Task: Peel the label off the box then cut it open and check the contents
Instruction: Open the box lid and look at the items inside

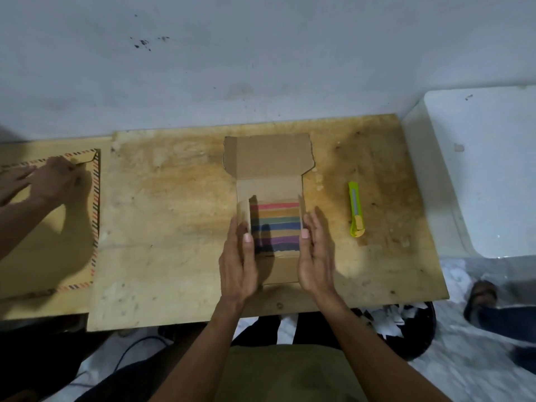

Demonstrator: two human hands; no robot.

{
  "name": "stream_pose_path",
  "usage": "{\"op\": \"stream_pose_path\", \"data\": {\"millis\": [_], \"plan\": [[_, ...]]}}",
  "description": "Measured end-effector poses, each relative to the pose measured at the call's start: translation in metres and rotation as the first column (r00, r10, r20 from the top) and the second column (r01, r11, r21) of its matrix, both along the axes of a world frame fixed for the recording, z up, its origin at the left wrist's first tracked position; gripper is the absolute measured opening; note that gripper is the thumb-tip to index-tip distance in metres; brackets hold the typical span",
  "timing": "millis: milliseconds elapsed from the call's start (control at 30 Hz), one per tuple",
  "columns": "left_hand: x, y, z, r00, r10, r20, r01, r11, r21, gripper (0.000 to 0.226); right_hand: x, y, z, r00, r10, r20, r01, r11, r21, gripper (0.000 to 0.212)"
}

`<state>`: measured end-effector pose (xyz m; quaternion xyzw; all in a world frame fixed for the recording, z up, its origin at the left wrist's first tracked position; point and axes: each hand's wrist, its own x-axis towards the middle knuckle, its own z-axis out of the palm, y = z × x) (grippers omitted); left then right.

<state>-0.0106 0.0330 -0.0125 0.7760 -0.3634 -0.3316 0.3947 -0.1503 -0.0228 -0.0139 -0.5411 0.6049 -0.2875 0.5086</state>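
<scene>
Between my 2 palms sits the open box, mid-table, lid back, striped contents showing. My left hand and right hand press its side walls with straight fingers. Beyond the right edge, bare wood, then a green cutter.

Open cardboard box, striped contents

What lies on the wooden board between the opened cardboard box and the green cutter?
Nothing: in the head view, the stretch of wooden board between the cardboard box and the green cutter is bare, stained wood.
</scene>
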Motion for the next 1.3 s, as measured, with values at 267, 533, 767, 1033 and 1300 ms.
{"op": "stream_pose_path", "data": {"millis": [267,533,767,1033,1300], "plan": [[0.007,-0.002,-0.024,0.943,-0.324,0.073,0.312,0.939,0.144,0.067,-0.001,0.003,-0.020,0.943,0.254,-0.216,-0.252,0.967,0.038,0.053],[0.017,0.002,-0.044,0.840,-0.507,0.193,0.457,0.853,0.252,0.067,-0.004,0.001,-0.036,0.796,0.381,-0.471,-0.411,0.911,0.042,0.053],[0.024,0.002,-0.032,0.777,-0.601,0.186,0.544,0.790,0.282,0.083,-0.023,-0.011,-0.027,0.806,0.477,-0.351,-0.477,0.874,0.092,0.055],[0.022,-0.017,-0.028,0.857,-0.464,0.224,0.411,0.877,0.249,0.059,-0.015,-0.025,-0.013,0.870,0.384,-0.308,-0.375,0.923,0.090,0.050],[0.014,-0.030,-0.026,0.859,-0.355,0.369,0.327,0.935,0.138,0.039,-0.002,-0.027,-0.022,0.811,0.285,-0.511,-0.352,0.935,-0.035,0.049]]}}
